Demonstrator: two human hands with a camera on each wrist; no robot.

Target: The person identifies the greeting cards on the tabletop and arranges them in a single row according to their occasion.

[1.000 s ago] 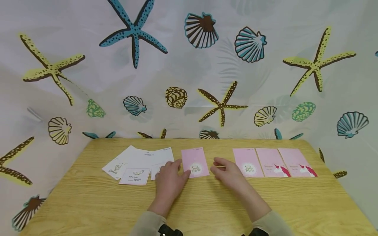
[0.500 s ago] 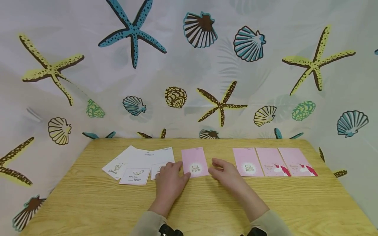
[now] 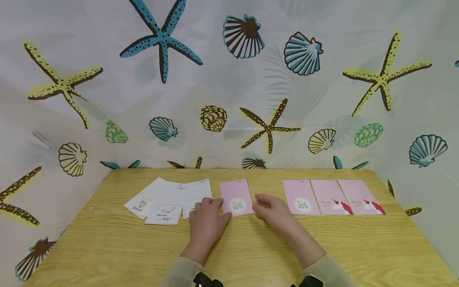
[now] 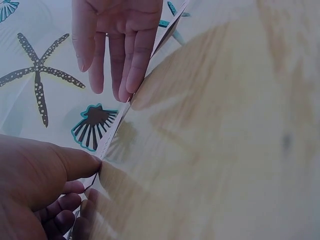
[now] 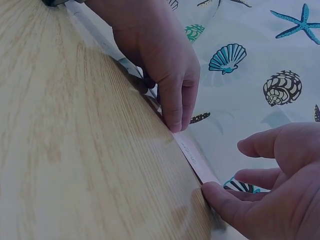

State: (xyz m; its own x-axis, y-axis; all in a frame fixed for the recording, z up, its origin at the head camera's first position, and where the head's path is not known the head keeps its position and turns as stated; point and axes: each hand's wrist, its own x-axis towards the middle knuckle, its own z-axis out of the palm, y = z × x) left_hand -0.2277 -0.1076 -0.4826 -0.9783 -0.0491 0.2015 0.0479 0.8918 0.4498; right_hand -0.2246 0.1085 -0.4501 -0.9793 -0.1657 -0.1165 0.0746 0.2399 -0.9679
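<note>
Pink rectangular paper card with gold lettering (image 3: 236, 197) lies flat on light-brown wooden table (image 3: 247, 255). Left hand (image 3: 208, 223): grip loose, fingers relaxed, thumb touching card's left edge. Right hand (image 3: 277, 215): fingers slightly bent, grip wide, thumb at right edge.

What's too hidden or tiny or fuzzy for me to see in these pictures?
Head view: the print along the top of the middle pink card is too small to read.
Head view: the left hand covers part of the small white card.
Head view: the bottom edge cuts off the black wrist gear.
Right wrist view: the middle pink card is slanted so steeply that its marks can't be read.
</note>
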